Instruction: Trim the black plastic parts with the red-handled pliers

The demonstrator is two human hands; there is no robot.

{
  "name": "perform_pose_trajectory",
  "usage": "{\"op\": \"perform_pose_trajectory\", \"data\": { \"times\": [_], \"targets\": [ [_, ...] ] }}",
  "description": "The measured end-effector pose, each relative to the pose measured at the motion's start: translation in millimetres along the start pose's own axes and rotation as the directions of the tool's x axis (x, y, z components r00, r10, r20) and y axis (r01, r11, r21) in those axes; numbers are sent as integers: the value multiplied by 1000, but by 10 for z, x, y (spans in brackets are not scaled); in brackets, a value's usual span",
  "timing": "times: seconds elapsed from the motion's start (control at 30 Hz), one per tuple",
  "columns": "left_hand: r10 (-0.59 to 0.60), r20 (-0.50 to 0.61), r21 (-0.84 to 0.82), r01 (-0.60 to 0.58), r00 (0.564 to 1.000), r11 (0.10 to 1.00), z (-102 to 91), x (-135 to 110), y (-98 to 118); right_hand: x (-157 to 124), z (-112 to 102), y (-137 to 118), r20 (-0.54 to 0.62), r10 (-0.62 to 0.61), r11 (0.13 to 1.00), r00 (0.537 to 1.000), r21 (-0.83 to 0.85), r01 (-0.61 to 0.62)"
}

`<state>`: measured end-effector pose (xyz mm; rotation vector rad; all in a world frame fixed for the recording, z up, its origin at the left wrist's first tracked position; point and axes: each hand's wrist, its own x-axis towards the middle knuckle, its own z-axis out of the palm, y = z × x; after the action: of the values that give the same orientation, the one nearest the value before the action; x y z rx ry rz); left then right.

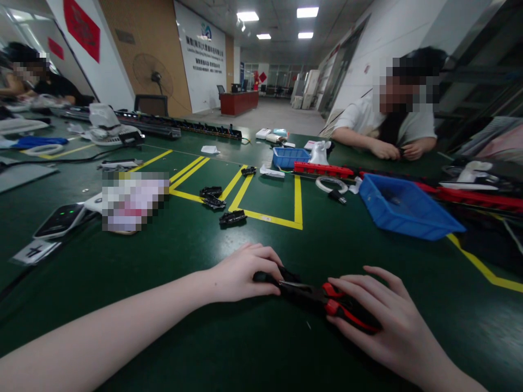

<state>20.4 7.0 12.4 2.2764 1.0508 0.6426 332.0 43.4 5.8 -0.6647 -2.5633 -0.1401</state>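
Note:
My left hand (241, 275) rests on the green table (253, 348) with its fingers curled over a small black plastic part (269, 276). My right hand (382, 318) grips the red and black handles of a pair of pliers (327, 300). The pliers' dark jaws point left and meet the black part under my left fingers. Both hands lie low, close to the table's near edge.
Several black parts (216, 202) lie inside yellow taped lines further out. A blue bin (404, 207) stands at right, a smaller blue tray (289, 157) behind. A device with a green light (59, 219) sits at left. A person (392, 130) works opposite right; another person (36, 81) far left.

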Motion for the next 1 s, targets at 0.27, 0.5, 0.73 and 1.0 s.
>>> {"op": "perform_pose_trajectory", "data": {
  "times": [0.27,0.5,0.73,1.0],
  "targets": [
    [7,-7,-4,-7,1000,1000,13,9,-5,34,3,-5,1,-66,997,998,-27,66],
    [9,-4,6,-9,1000,1000,27,1,-26,-4,10,4,-2,-50,999,999,-9,50],
    [6,-11,8,-6,1000,1000,22,2,-18,-6,21,12,-7,-40,999,999,-8,40],
    [13,-13,3,-13,1000,1000,17,3,-11,-6,19,16,4,-36,999,999,-3,36]
  ]
}}
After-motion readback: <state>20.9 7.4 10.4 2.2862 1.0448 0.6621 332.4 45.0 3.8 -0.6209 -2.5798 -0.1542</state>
